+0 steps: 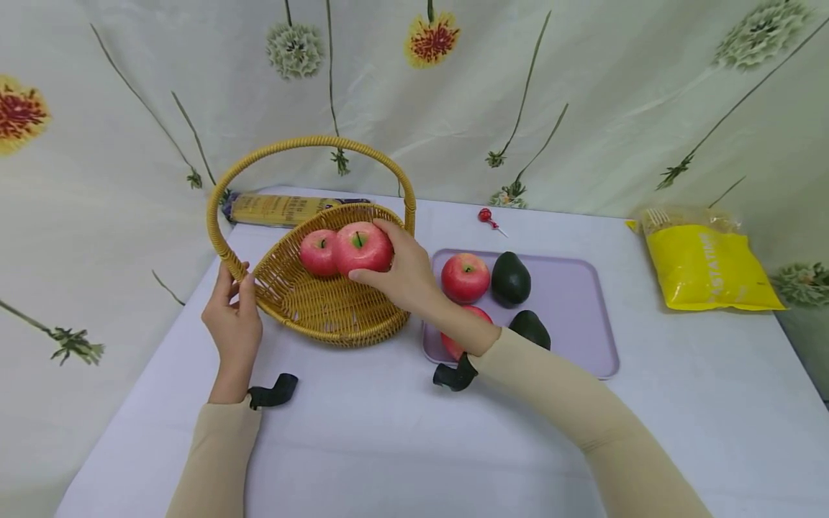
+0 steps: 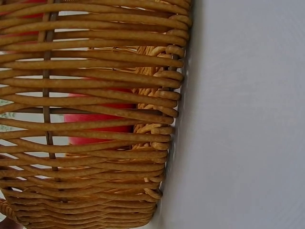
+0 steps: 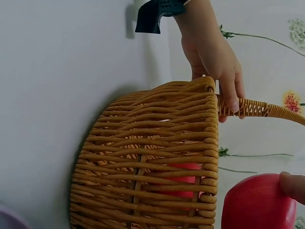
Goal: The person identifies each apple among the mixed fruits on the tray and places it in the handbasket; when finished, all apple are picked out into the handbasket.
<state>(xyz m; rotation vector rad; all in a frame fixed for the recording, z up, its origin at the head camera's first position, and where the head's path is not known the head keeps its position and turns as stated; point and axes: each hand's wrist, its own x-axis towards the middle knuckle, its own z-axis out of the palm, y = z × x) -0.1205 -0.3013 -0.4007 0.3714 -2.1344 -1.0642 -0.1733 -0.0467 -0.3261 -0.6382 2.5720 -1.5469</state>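
My left hand [image 1: 236, 316] grips the base of the handle of a wicker basket [image 1: 324, 309] at its left side; the right wrist view shows that hand's fingers [image 3: 231, 95] curled round the handle. Above the basket's right half, my right hand [image 1: 408, 270] holds a red apple [image 1: 363, 248] between thumb and fingers. Another apple [image 1: 318, 252] lies inside the basket, partly behind the held one. Through the weave in the left wrist view, a red apple [image 2: 97, 126] shows.
Right of the basket, a lilac tray [image 1: 583, 324] bears two apples and two avocados [image 1: 511, 279], partly under my right forearm. Behind are a long yellow packet [image 1: 278, 208] and a red lollipop [image 1: 484, 215]. A yellow pasta bag [image 1: 706, 266] lies far right.
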